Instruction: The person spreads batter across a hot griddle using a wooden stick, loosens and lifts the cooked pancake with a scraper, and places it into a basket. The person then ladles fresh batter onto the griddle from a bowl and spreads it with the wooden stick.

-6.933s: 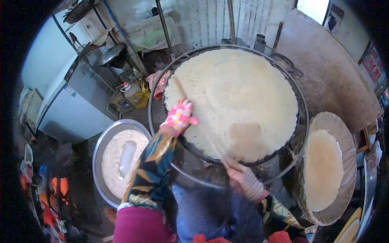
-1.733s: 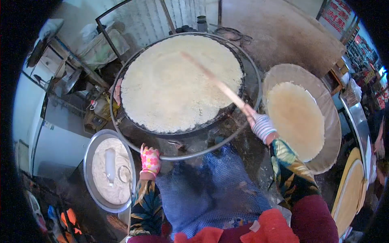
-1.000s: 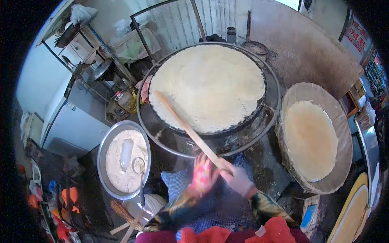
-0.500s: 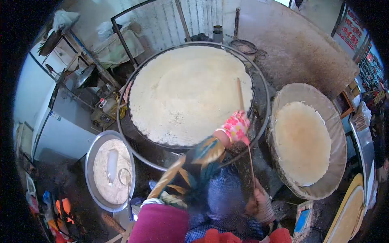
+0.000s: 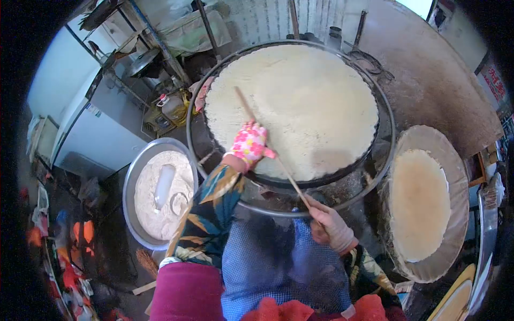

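A long wooden batter spreader (image 5: pixel 287 176) slants across the near left of a large round griddle (image 5: pixel 375 144). My left hand (image 5: pixel 250 140), in a pink flowered glove, is closed around it near the blade, over the batter. Lower down, my right hand (image 5: pixel 333 227), in a pale glove, grips the handle's end just outside the griddle's metal ring (image 5: pixel 392 125). Pale batter (image 5: pixel 305 96) covers the griddle in a wide thin sheet with an uneven edge. The blade looks blurred against it.
To the left stands a metal basin (image 5: pixel 129 206) of thick batter holding a ladle and a whitish cylinder (image 5: pixel 164 184). On the right, a cloth-lined basket (image 5: pixel 454 198) holds a browned round pancake (image 5: pixel 420 206). An oil jug (image 5: pixel 172 108) sits behind the basin.
My left hand and the spreader have swept from the griddle's right side to its left. My right hand has moved up and forward with the handle. The camera view has shifted.
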`<state>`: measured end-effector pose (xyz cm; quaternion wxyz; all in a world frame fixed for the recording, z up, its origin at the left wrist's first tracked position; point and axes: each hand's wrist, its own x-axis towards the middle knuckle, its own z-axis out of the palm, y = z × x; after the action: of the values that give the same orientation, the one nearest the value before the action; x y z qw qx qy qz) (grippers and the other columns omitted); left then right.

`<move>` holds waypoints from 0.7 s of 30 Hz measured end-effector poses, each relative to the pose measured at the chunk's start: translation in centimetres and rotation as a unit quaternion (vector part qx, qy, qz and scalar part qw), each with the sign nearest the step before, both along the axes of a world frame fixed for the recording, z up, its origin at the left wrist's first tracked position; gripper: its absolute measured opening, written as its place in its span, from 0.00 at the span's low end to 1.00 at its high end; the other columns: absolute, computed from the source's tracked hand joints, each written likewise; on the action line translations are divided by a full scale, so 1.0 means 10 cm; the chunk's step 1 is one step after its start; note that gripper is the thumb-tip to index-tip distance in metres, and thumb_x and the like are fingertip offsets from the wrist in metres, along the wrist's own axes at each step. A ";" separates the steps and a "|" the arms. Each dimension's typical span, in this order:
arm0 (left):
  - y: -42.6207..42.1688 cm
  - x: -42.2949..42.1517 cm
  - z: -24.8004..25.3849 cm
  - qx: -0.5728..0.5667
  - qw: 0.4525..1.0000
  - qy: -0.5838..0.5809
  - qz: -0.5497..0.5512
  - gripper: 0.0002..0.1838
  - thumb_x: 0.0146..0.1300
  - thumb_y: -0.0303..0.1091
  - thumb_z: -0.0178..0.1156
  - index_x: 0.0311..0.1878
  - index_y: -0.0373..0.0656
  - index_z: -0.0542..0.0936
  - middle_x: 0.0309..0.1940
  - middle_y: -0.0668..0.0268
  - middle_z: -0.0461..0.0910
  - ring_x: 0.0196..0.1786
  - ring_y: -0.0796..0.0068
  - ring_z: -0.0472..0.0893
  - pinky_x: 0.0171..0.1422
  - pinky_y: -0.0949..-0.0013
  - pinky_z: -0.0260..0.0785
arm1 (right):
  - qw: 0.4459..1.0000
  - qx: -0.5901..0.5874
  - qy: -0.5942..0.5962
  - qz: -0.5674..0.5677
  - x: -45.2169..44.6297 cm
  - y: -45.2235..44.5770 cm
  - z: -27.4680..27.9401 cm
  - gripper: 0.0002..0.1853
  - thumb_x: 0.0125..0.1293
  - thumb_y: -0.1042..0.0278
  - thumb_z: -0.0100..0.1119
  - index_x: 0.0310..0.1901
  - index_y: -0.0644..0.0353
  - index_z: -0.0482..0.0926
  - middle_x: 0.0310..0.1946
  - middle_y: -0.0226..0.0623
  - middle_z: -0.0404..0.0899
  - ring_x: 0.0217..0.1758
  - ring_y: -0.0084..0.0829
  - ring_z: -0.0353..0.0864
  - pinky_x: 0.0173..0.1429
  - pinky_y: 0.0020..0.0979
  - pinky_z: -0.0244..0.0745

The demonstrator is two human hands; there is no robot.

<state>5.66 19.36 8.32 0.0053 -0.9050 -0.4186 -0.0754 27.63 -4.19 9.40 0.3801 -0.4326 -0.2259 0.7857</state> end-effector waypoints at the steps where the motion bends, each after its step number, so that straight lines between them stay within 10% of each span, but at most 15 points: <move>1: -0.05 -0.22 -0.04 0.019 1.000 0.007 0.012 0.48 0.35 0.73 0.54 0.45 0.32 0.73 0.51 0.44 0.72 0.62 0.41 0.63 0.67 0.51 0.54 | 0.997 0.034 -0.072 0.024 -0.06 0.02 -0.10 0.22 0.65 0.63 0.53 0.62 0.47 0.69 0.24 0.24 0.74 0.25 0.16 0.71 0.30 0.19 0.68; 6: -0.87 -1.19 0.06 0.031 0.995 -0.077 0.060 0.48 0.47 0.67 0.56 0.57 0.30 0.66 0.59 0.43 0.64 0.64 0.43 0.61 0.68 0.50 0.52 | 0.909 0.275 -0.308 0.058 -0.56 -0.13 -0.22 0.23 0.59 0.64 0.57 0.58 0.53 0.72 0.43 0.40 0.82 0.47 0.28 0.80 0.55 0.28 0.71; 11: -1.14 -1.56 0.17 0.016 0.987 -0.062 0.144 0.41 0.56 0.47 0.59 0.67 0.36 0.56 0.68 0.46 0.53 0.71 0.46 0.49 0.74 0.48 0.36 | 0.780 0.384 -0.492 -0.049 -0.22 0.03 -0.05 0.24 0.60 0.62 0.56 0.60 0.43 0.70 0.27 0.42 0.81 0.27 0.41 0.82 0.35 0.38 0.77; 13: -1.05 -1.53 0.02 0.012 0.997 0.033 0.066 0.29 0.56 0.50 0.56 0.54 0.37 0.70 0.62 0.48 0.61 0.70 0.48 0.54 0.73 0.45 0.39 | 0.592 0.298 -0.747 0.052 0.20 0.29 -0.06 0.26 0.62 0.55 0.51 0.63 0.32 0.63 0.20 0.47 0.76 0.25 0.51 0.77 0.31 0.45 0.74; 16: -1.08 -1.38 -0.32 -0.021 1.000 -0.001 -0.023 0.20 0.55 0.52 0.55 0.31 0.41 0.75 0.30 0.58 0.71 0.46 0.55 0.72 0.69 0.47 0.49 | 0.628 0.277 -0.721 -0.095 1.05 0.35 -0.25 0.24 0.62 0.59 0.54 0.61 0.36 0.66 0.32 0.50 0.80 0.32 0.51 0.79 0.37 0.42 0.75; 17: -1.17 -1.28 -0.41 0.041 0.997 -0.040 -0.053 0.18 0.55 0.51 0.56 0.28 0.44 0.74 0.25 0.61 0.70 0.38 0.57 0.73 0.64 0.49 0.54 | 0.551 0.293 -0.776 -0.092 1.32 0.29 -0.20 0.23 0.63 0.60 0.52 0.61 0.39 0.67 0.33 0.51 0.79 0.34 0.51 0.80 0.39 0.43 0.75; 19: -1.47 -0.89 -0.43 0.026 0.992 -0.120 -0.011 0.16 0.56 0.49 0.56 0.24 0.46 0.74 0.22 0.61 0.71 0.34 0.58 0.73 0.54 0.53 0.60 | 0.615 0.243 -0.737 -0.141 1.63 0.18 -0.07 0.19 0.66 0.59 0.48 0.58 0.45 0.69 0.37 0.49 0.79 0.37 0.45 0.79 0.41 0.42 0.75; 21: -1.65 -0.53 -0.74 0.096 0.980 -0.173 0.036 0.18 0.55 0.51 0.56 0.20 0.49 0.71 0.18 0.63 0.69 0.28 0.58 0.71 0.41 0.55 0.61 | 0.838 0.057 -0.480 -0.252 1.53 0.17 0.15 0.17 0.69 0.58 0.44 0.56 0.51 0.71 0.41 0.46 0.78 0.40 0.40 0.79 0.42 0.40 0.76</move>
<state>0.32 2.87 0.92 0.0228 -0.8579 -0.4364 -0.2701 42.89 -2.46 10.88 0.4325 -0.7754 -0.3076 0.3423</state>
